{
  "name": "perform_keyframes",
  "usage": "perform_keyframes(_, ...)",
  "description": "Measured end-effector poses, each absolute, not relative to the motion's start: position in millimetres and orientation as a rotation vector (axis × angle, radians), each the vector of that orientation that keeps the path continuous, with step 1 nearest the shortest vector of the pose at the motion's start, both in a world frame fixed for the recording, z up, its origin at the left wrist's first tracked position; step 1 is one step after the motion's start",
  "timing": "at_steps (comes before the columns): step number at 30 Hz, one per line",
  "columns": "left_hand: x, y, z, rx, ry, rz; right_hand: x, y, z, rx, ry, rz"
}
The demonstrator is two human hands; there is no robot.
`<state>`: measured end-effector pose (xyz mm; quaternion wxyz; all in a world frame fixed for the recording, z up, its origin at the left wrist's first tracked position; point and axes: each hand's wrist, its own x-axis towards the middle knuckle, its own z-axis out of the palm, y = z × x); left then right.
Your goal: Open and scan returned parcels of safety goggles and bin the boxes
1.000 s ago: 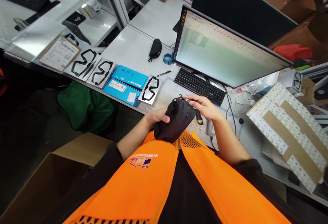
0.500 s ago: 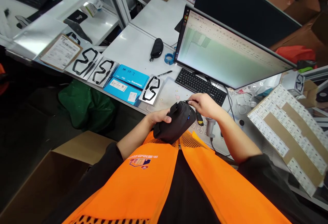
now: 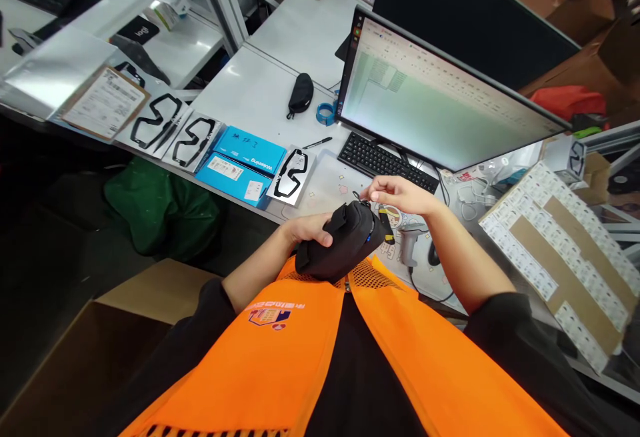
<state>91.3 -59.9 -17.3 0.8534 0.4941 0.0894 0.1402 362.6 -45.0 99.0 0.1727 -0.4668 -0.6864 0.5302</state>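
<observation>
The left hand (image 3: 313, 229) is wrapped around the black case (image 3: 340, 247), close to the orange vest (image 3: 280, 337). The right hand (image 3: 397, 194) has its fingers bent at the case's small cord (image 3: 357, 195); I cannot tell if they pinch it. Past the left hand runs the front edge of the worktop (image 3: 235, 87). The pale mat (image 3: 325, 187) gives flat room ahead of the left hand. The keyboard (image 3: 377, 160) sits just past the right hand, and the scanner (image 3: 409, 243) lies just nearer the vest.
</observation>
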Motion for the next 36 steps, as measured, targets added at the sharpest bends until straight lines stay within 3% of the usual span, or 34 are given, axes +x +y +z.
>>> perform_keyframes(3,95.8,-56.8,-12.7,1.069,0.158,0.271,352.7,-38.7,94.8,-1.19,-1.836,1.821)
perform_keyframes(7,97.2,-56.8,-12.9,1.072,0.166,0.27,348.1,-31.2,101.6,-1.17,-1.937,1.839)
perform_keyframes(10,92.9,-59.9,-16.7,1.034,0.19,0.294,349.9,-30.6,110.3,-1.227,-2.157,1.6)
perform_keyframes(15,85.9,-66.7,-24.9,0.963,0.245,0.379,351.1,-45.6,119.7,-1.361,-2.419,0.91)
perform_keyframes(21,86.0,-75.6,-30.3,0.864,0.208,0.481,339.6,-89.4,136.3,-1.338,-2.294,0.562)
perform_keyframes(29,82.3,-79.3,-38.9,0.762,0.288,0.419,320.2,-121.4,113.2,-1.58,-2.217,0.693)
perform_keyframes(36,82.5,-78.4,-36.0,0.825,0.288,0.393,331.2,-109.2,125.4,-1.43,-2.354,0.887)
